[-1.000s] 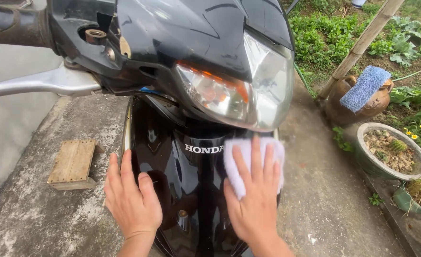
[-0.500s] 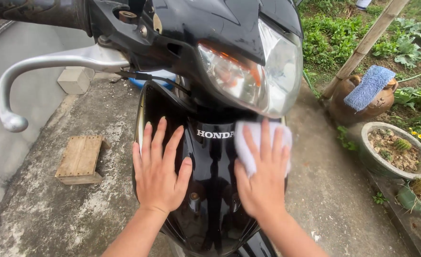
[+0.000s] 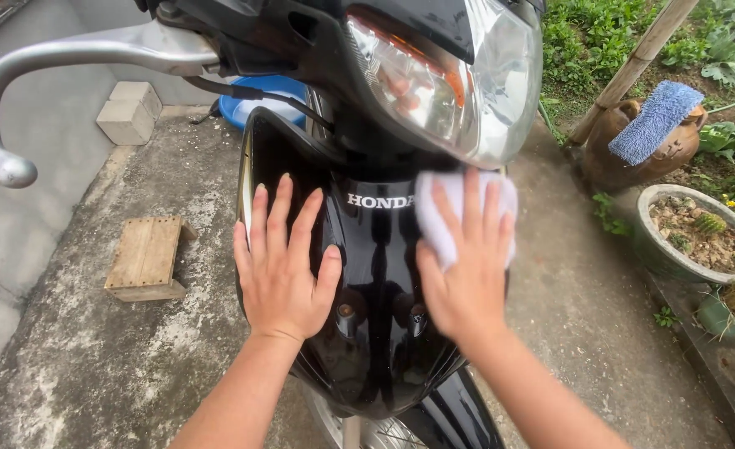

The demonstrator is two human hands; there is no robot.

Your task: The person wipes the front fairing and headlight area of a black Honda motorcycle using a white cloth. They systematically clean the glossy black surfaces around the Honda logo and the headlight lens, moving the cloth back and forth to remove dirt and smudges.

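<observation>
Both hands flat, fingers spread, on the black front panel [image 3: 376, 333], right hand [image 3: 467, 266] pressing white cloth [image 3: 434, 216].

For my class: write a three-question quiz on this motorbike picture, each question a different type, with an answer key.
1. True or false: the left hand holds the cloth.
2. What lies under the right hand? A) cloth B) brush C) sponge
3. Fill in: both hands press flat on the black front ____.

Key: 1 false; 2 A; 3 panel.
</observation>
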